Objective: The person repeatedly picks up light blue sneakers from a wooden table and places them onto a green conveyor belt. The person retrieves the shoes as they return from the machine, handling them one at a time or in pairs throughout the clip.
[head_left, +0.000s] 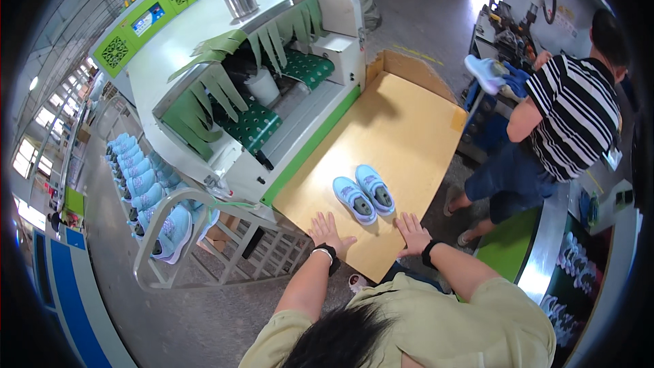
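A pair of light blue sneakers rests side by side on a tan board table (409, 123), toes pointing away from me. The left sneaker (353, 199) and the right sneaker (375, 189) stand close together. My left hand (330, 234) lies flat on the board's near left edge, fingers spread, just left of the shoes. On the near right edge my right hand (413, 234) is also laid flat with fingers apart. Neither hand touches a shoe or holds anything.
Beyond the board stands a white conveyor machine (289, 10) with green strip curtains (197, 123) and a metal pot (240, 3) on top. A metal rack (225, 252) of blue sneakers (139, 180) is at left. A co-worker (572, 109) at right holds a shoe (485, 73).
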The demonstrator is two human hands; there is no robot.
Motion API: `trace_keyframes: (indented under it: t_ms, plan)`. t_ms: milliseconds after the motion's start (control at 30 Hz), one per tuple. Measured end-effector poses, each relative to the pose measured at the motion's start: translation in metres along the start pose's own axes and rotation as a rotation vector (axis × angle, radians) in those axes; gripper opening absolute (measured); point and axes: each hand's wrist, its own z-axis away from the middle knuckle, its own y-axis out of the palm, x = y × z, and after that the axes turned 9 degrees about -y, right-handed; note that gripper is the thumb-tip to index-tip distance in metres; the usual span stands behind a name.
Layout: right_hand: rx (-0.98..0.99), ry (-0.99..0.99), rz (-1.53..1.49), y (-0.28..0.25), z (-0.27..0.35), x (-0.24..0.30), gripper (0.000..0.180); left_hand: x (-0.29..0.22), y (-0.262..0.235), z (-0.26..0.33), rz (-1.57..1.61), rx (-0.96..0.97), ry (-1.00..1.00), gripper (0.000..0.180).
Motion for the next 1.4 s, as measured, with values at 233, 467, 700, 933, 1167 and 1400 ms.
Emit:
trace_keyframes:
  t_ms: [233,467,700,933,1167,1400]
  plan:
    - [0.058,-0.08,0.1,-0.038,-0.002,0.006,0.103,0.005,0.004,-0.005,-0.007,-0.001,-0.01,0.132]
    - [0.075,-0.096,-0.137,-0.112,-0.084,-0.072,0.067,-0.005,-0.002,-0.008,-0.024,-0.013,0.003,0.13]
    - [-0.397,-0.075,-0.044,-0.246,-0.198,-0.106,0.067,0.0,0.001,-0.002,0.028,-0.046,0.013,0.129]
    - [-0.762,0.422,-0.115,-0.366,-0.343,-0.221,0.095,0.004,0.007,-0.008,0.048,0.039,-0.003,0.132]
    - [-0.697,0.629,-0.236,-0.375,-0.378,-0.215,0.083,0.003,0.005,-0.005,0.025,0.089,-0.024,0.13]
    - [-0.978,0.094,-0.392,-0.292,-0.308,-0.205,0.042,0.006,0.003,-0.009,0.017,0.063,0.01,0.13]
